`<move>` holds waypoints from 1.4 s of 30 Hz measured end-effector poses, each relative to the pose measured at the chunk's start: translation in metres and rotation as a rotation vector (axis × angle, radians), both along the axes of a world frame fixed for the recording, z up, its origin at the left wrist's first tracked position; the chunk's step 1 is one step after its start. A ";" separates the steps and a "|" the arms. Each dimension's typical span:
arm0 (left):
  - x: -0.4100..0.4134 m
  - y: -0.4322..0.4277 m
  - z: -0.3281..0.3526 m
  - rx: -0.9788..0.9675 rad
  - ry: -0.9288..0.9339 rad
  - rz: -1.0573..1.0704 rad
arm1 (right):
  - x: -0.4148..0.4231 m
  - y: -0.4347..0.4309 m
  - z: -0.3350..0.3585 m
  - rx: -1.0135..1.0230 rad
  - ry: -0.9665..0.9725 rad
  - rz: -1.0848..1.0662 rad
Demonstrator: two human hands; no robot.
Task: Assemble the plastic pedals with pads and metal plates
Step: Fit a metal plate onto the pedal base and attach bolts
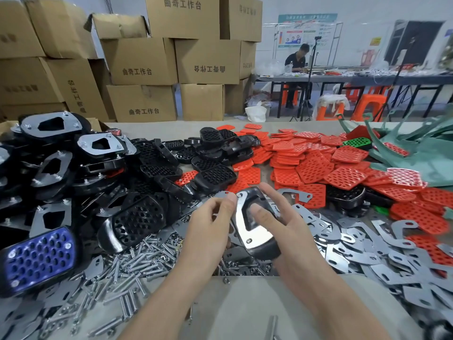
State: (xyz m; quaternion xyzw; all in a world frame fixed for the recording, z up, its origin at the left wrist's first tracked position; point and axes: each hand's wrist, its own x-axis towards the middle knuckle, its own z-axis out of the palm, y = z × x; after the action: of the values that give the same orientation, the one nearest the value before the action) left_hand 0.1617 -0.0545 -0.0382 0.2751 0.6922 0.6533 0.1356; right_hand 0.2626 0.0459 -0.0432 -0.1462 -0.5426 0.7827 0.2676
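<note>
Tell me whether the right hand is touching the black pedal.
Touching: the head view shows the right hand holding the black pedal, one digit pressed on its top.

Desk: my pale beige desk (245, 310), bare along the near edge in front of me.
Boxes: brown cardboard boxes (208, 61) stacked several high behind my desk, left and centre, with black Chinese characters on their sides; some print is upside down.
Green sheets: teal-green flexible sheets (421, 153) heaped on the far right of my desk.
Far table: long grey table (343, 78) by the white back wall, littered with small items I cannot make out.
Person: seated person in a dark top (296, 62) at that table.
Tripod: black tripod (305, 104) just beside the person.
Stools: orange plastic stools (372, 104) near the far table.
Bag: white bag (256, 113) on the floor beside the boxes.
Wall: coloured chart poster (306, 33) above the person.
</note>
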 end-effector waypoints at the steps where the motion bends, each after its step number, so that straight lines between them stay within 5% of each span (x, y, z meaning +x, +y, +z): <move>1: 0.000 0.000 0.000 0.008 -0.015 0.029 | -0.001 -0.001 0.001 -0.076 0.035 0.064; 8: 0.003 0.002 0.004 0.134 -0.153 0.072 | -0.004 -0.004 0.002 -0.178 0.162 0.179; 15: 0.004 -0.004 0.012 0.196 -0.049 0.162 | -0.008 -0.003 -0.004 -0.071 0.093 0.092; 28: -0.018 -0.013 0.015 0.187 -0.338 -0.182 | -0.011 -0.002 -0.011 0.010 -0.071 -0.052; 42: -0.009 -0.006 0.022 0.059 -0.064 -0.015 | -0.010 -0.007 -0.009 0.132 -0.163 -0.211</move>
State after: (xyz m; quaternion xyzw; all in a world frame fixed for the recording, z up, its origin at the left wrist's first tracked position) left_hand 0.1530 -0.0603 -0.0167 0.2632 0.6658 0.6808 0.1546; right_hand 0.2528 0.0391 -0.0520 -0.2474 -0.5945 0.6983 0.3126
